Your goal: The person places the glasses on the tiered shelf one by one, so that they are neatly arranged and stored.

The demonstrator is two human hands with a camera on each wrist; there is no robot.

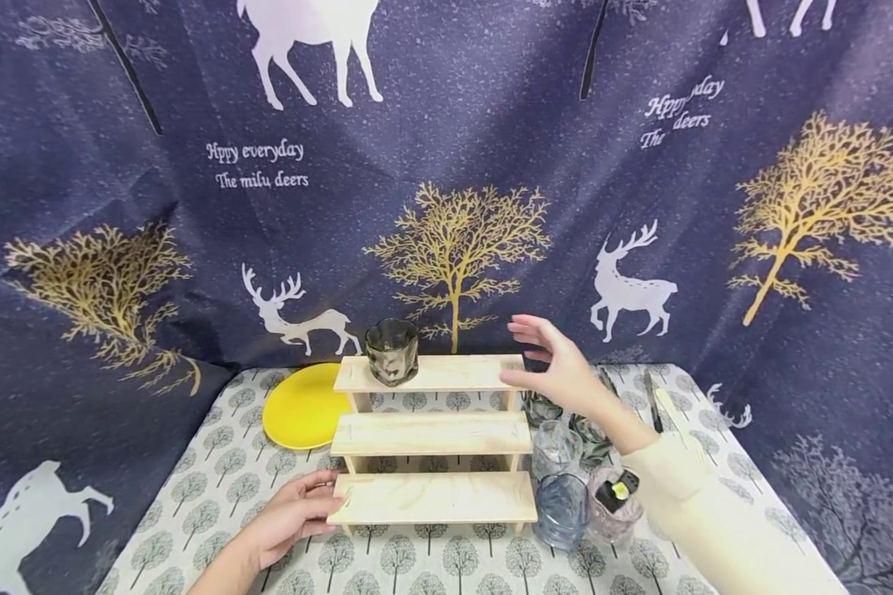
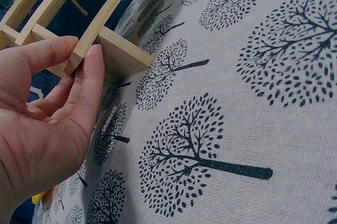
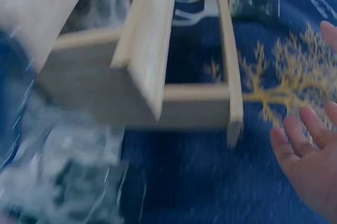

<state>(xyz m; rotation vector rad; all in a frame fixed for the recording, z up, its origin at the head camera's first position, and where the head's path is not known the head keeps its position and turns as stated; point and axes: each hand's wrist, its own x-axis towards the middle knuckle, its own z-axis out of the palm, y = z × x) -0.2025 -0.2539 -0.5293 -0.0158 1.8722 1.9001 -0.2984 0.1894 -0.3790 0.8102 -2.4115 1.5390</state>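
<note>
A three-tier wooden stand [image 1: 435,498] is set on the patterned cloth. My left hand [image 1: 293,514] pinches the left end of its lowest board between thumb and fingers, with the board's corner [image 2: 79,58] plain in the left wrist view. On the left part of the top board rests a dark grey glass tumbler [image 1: 392,354]. My right hand [image 1: 558,369] is raised beside the top board's right end, holding nothing, its fingers apart and loosely bent. That hand is partly cut off in the right wrist view, which is blurred.
Right of the stand, several glasses are grouped: a clear one [image 1: 556,450], a blue one [image 1: 562,511], a pinkish one [image 1: 616,522] with a black item [image 1: 616,492] at its mouth, and dark ones. A yellow plate [image 1: 298,411] lies left; a dark knife [image 1: 651,401] and pale fork [image 1: 675,417] lie right.
</note>
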